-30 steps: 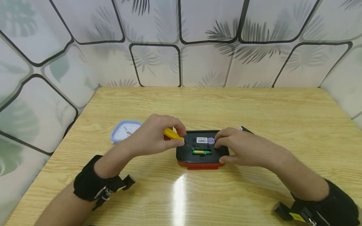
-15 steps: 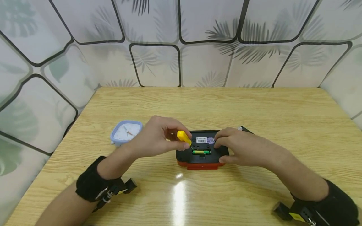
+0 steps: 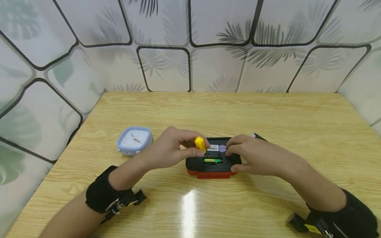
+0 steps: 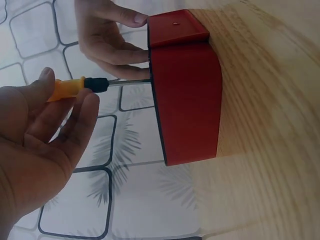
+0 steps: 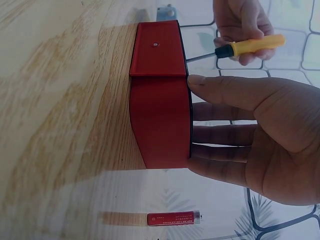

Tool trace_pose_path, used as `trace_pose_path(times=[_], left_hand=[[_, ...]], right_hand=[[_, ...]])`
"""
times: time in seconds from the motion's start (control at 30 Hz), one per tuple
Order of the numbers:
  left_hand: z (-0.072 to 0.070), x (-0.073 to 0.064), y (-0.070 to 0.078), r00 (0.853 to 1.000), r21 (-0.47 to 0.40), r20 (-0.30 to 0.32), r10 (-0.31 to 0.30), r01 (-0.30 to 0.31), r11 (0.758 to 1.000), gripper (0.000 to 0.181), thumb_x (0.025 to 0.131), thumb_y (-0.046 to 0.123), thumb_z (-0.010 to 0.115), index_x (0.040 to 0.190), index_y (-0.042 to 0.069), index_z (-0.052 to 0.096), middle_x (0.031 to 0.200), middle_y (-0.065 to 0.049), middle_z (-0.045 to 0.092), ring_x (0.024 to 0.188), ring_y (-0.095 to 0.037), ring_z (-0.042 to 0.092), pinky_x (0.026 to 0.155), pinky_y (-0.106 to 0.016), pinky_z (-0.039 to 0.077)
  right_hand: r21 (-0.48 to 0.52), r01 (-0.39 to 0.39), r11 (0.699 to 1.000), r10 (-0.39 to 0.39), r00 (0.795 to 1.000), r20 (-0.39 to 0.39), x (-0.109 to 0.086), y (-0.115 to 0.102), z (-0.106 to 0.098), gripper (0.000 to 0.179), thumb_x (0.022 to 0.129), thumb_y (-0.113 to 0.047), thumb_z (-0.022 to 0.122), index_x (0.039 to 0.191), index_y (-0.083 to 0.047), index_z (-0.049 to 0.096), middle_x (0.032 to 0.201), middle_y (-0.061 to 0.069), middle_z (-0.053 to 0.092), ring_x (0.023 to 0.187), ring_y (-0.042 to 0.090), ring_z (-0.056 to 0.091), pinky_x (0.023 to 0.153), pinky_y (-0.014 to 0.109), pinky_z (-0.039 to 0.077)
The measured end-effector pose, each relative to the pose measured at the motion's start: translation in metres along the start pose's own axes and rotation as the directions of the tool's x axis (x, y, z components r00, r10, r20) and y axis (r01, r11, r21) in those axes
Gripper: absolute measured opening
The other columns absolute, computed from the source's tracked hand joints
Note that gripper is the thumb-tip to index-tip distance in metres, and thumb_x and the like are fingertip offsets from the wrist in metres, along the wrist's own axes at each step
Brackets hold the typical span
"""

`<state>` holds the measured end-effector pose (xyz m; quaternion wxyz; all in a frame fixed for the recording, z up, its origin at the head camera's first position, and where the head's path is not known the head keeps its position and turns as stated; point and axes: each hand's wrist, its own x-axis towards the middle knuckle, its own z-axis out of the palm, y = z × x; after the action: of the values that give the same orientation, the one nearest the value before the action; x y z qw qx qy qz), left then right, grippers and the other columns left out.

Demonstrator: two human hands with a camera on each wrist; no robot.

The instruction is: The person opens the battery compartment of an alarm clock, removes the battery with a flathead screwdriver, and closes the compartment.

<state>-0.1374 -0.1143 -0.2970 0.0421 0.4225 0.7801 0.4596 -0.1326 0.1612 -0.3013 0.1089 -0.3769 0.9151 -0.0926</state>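
Observation:
A red device [image 4: 186,100] lies with its black back panel [image 3: 196,163] facing up on the wooden table. A green and gold battery [image 3: 212,160] sits in a slot in that panel. My left hand [image 3: 174,147] holds a screwdriver [image 4: 70,89] by its yellow handle, between thumb and fingers. The shaft points down at the panel; the head view does not show where its tip meets it. My right hand [image 3: 257,153] rests on the right part of the panel, its thumb at the near edge and its fingers stretched across the top.
Left of the device, a pale blue alarm clock [image 3: 134,140] lies face up. Behind the right hand stands a small cylinder [image 5: 172,218] with a red label and a silver end. A patterned wall [image 3: 214,66] borders the table's far edge.
My left hand has moved right with the screwdriver, whose handle has tipped from slanting to more upright. More of the alarm clock shows now. The right hand and the device have not moved.

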Motion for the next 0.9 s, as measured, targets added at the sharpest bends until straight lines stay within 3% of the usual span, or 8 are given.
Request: trace_pose_path(times=[0.13, 0.33, 0.53, 0.63, 0.77, 0.9], left_hand=[[0.004, 0.002, -0.005, 1.0, -0.034, -0.016, -0.019, 0.019, 0.999, 0.014, 0.095, 0.006, 0.067, 0.109, 0.005, 0.068, 0.101, -0.012, 0.074, 0.076, -0.018, 0.07, 0.069, -0.028, 0.061], [0.01, 0.006, -0.012, 0.988, -0.173, -0.053, -0.145, 0.133, 0.976, 0.012, 0.1, 0.003, 0.057, 0.111, 0.0, 0.062, 0.108, -0.02, 0.072, 0.074, -0.031, 0.07, 0.069, -0.03, 0.062], [0.012, 0.005, -0.014, 0.977, -0.192, -0.08, -0.2, 0.182, 0.965, 0.013, 0.101, 0.005, 0.056, 0.112, -0.002, 0.06, 0.107, -0.021, 0.073, 0.072, -0.03, 0.07, 0.067, -0.032, 0.063], [0.012, 0.007, -0.02, 0.952, -0.221, -0.126, -0.277, 0.245, 0.944, 0.016, 0.103, 0.009, 0.054, 0.113, -0.003, 0.058, 0.106, -0.021, 0.073, 0.07, -0.025, 0.07, 0.065, -0.034, 0.063], [0.009, 0.009, -0.028, 0.911, -0.329, -0.143, -0.387, 0.325, 0.887, 0.017, 0.105, 0.011, 0.051, 0.113, -0.003, 0.055, 0.106, -0.022, 0.073, 0.071, -0.026, 0.071, 0.066, -0.036, 0.063], [0.007, 0.009, -0.03, 0.894, -0.369, -0.127, -0.429, 0.359, 0.857, 0.02, 0.105, 0.013, 0.05, 0.116, -0.003, 0.054, 0.107, -0.022, 0.072, 0.073, -0.027, 0.071, 0.068, -0.037, 0.063]], right_hand=[[0.005, 0.001, 1.0, -0.001, 1.0, -0.001, 0.0, 0.0, 0.0, 0.032, 0.085, -0.031, 0.08, 0.111, -0.013, 0.073, 0.128, 0.008, 0.062, 0.119, 0.027, 0.059, 0.098, 0.046, 0.054], [-0.005, -0.002, 1.0, 0.002, 1.0, -0.001, 0.0, -0.001, 0.0, 0.033, 0.085, -0.032, 0.08, 0.111, -0.013, 0.073, 0.127, 0.007, 0.062, 0.118, 0.027, 0.059, 0.099, 0.046, 0.053], [-0.003, -0.004, 1.0, 0.004, 1.0, -0.002, 0.0, -0.001, 0.001, 0.033, 0.085, -0.032, 0.08, 0.111, -0.014, 0.073, 0.127, 0.007, 0.062, 0.118, 0.027, 0.059, 0.098, 0.046, 0.054], [0.0, -0.005, 1.0, 0.005, 1.0, -0.009, 0.0, -0.001, 0.001, 0.032, 0.085, -0.032, 0.081, 0.111, -0.014, 0.073, 0.127, 0.007, 0.062, 0.117, 0.026, 0.06, 0.097, 0.046, 0.054], [0.004, -0.004, 1.0, 0.004, 1.0, -0.01, 0.0, -0.001, 0.002, 0.033, 0.085, -0.031, 0.081, 0.111, -0.014, 0.073, 0.127, 0.008, 0.062, 0.117, 0.026, 0.059, 0.097, 0.046, 0.055], [0.001, -0.002, 1.0, 0.002, 1.0, -0.016, 0.0, -0.002, 0.002, 0.032, 0.085, -0.031, 0.081, 0.111, -0.014, 0.073, 0.127, 0.008, 0.062, 0.118, 0.026, 0.059, 0.097, 0.046, 0.054]])
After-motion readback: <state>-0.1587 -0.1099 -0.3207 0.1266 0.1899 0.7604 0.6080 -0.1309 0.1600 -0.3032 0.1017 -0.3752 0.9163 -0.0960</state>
